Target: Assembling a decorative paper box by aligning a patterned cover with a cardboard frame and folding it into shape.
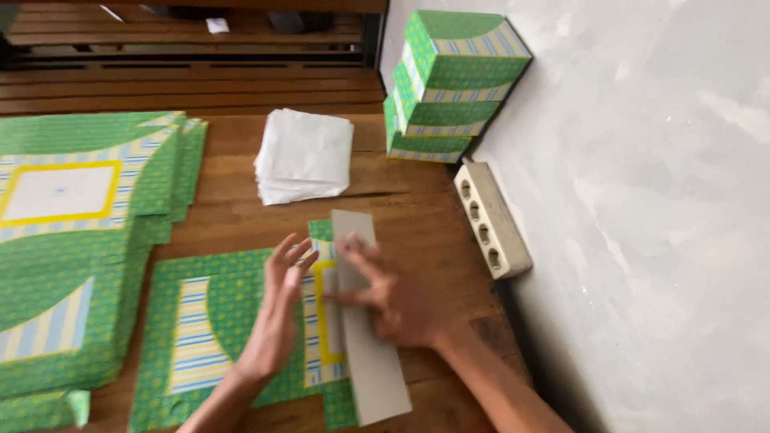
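Low in the middle of the frame, a flat green patterned cardboard box blank with blue-striped panels and a yellow border (224,321) lies unfolded on the brown wooden worktop (417,208). Its right flap, grey on the inner side (365,353), is lifted and folded over. The right hand (393,297) presses on that grey flap with fingers spread, grasping nothing, while the left hand (277,317) stands just left of the flap, fingers straight and released, its edge on the blank's printed face. At the left of the frame lies a stack of the same flat green blanks (72,240). A pile of white paper sheets (305,156) sits above the hands, three folded green boxes (449,80) are stacked upper right against the grey wall, and a beige power strip (491,220) lies below them.
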